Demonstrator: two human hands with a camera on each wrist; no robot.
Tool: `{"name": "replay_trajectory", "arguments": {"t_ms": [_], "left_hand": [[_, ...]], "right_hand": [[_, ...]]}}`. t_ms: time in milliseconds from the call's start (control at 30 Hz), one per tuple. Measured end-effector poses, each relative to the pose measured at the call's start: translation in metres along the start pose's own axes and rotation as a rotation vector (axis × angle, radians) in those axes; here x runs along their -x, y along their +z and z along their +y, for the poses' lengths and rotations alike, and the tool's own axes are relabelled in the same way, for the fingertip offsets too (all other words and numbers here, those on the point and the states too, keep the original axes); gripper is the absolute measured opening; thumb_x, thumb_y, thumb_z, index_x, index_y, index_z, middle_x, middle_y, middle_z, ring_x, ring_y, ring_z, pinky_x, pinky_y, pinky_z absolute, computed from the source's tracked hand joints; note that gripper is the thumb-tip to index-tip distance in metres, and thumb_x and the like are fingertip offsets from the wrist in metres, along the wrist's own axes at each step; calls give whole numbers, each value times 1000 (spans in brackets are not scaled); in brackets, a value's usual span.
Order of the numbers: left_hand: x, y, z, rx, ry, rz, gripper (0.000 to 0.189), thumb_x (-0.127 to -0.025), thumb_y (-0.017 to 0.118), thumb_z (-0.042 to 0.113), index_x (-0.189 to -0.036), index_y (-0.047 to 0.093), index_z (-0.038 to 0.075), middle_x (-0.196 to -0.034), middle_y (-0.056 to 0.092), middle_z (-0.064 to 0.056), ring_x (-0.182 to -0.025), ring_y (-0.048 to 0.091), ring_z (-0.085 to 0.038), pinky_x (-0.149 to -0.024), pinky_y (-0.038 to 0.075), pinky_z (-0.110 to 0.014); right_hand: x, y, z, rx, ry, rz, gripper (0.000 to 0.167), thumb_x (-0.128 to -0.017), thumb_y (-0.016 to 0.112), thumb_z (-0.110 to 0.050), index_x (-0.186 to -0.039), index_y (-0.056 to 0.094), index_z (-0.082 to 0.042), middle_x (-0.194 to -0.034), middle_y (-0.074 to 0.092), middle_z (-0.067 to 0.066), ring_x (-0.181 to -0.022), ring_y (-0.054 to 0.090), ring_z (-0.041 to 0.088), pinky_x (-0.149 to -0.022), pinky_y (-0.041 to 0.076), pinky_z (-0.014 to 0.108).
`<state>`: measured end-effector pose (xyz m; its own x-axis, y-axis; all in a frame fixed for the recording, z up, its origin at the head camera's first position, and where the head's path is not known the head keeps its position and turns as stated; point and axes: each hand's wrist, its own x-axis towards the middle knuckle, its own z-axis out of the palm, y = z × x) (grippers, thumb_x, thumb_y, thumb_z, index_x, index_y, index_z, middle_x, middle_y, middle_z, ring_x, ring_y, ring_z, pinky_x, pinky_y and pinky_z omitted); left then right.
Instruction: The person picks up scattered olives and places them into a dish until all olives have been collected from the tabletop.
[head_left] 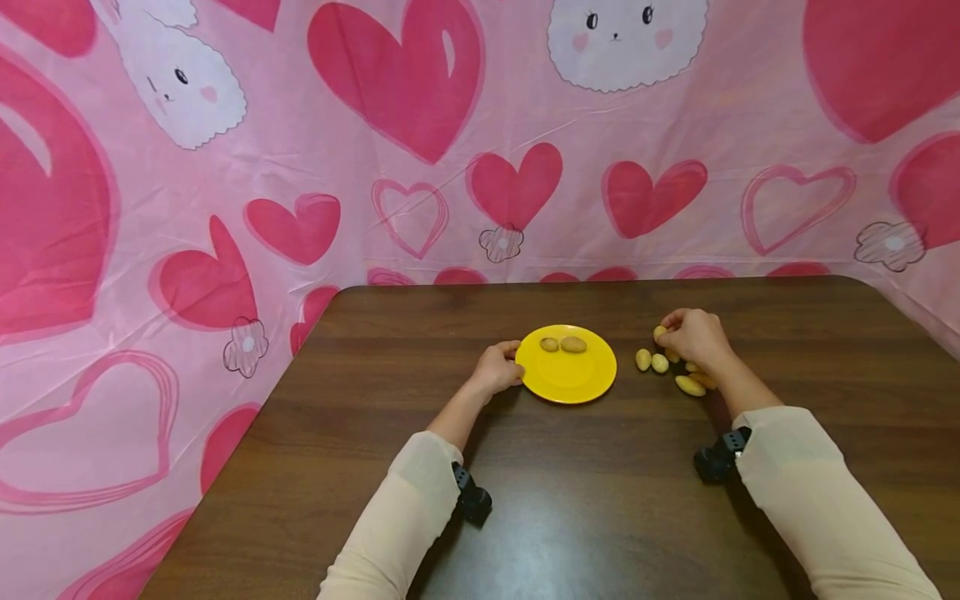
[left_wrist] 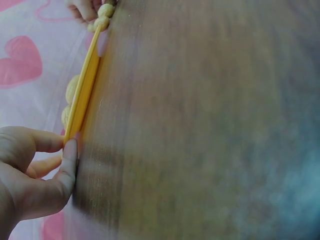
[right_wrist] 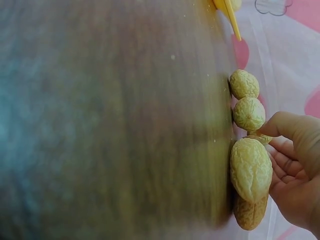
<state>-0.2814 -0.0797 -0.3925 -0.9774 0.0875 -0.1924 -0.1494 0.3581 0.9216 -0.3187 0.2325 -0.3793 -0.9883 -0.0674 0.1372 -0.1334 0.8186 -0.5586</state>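
Observation:
A yellow plate [head_left: 567,379] lies on the table with two small wrinkled brown-yellow potatoes [head_left: 573,344] near its far edge. My left hand [head_left: 497,370] pinches the plate's left rim between thumb and fingers, as the left wrist view also shows. To the right of the plate, my right hand [head_left: 697,337] pinches a small potato [head_left: 659,332] at its fingertips. Two rounder potatoes [head_left: 643,359] sit side by side between plate and hand. A longer yellow potato [head_left: 690,386] lies below the right hand, beside a browner one [right_wrist: 250,214]; others are partly hidden behind the hand.
The brown wooden table [head_left: 585,500] reaches back to a pink cloth [head_left: 420,225] printed with hearts, which also hangs along the left and right sides. A black wrist camera [head_left: 472,500] sits on the left sleeve, another black camera [head_left: 720,458] on the right.

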Motion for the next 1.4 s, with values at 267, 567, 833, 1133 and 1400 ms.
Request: {"name": "replay_trajectory", "arguments": {"t_ms": [267,567,833,1133,1400], "left_hand": [[0,-1,-1,4,-1,2,56,-81,56,-10,-135,44,-1,-110,54,-15,-89,57,-22,-74,54,-31],[-1,-1,-2,1,9,5,56,-80,56,-10,-134,44,-2,-108,54,-14,-85,55,-20,-72,54,-30],[-2,0,-3,-2,4,14,56,-80,56,-10,-134,45,-1,-108,54,-14,-86,56,-21,-73,54,-30],[-1,0,-2,-2,6,11,55,-81,57,-10,-134,45,-1,-107,54,-14,-85,55,-20,-73,54,-30],[-1,1,-2,8,15,6,55,-81,56,-10,-134,44,-2,-107,54,-14,-87,56,-21,-74,54,-31]], "right_hand": [[0,1,-2,-13,-15,1,25,-80,66,-16,-96,62,3,-85,62,15,-80,52,29,-69,41,36],[-1,4,-8,-36,-51,-1,27,-81,66,-15,-99,62,4,-89,63,16,-81,54,29,-71,44,39],[-1,8,-16,-70,-58,-23,28,-81,67,-15,-100,62,5,-89,62,17,-79,54,28,-70,46,35],[-5,15,-24,-64,-132,-30,28,-79,68,-12,-99,62,6,-87,62,16,-79,55,28,-74,48,40],[-5,21,-35,-88,-127,-63,29,-79,69,-11,-101,61,6,-89,62,17,-83,55,29,-77,48,41]]}}
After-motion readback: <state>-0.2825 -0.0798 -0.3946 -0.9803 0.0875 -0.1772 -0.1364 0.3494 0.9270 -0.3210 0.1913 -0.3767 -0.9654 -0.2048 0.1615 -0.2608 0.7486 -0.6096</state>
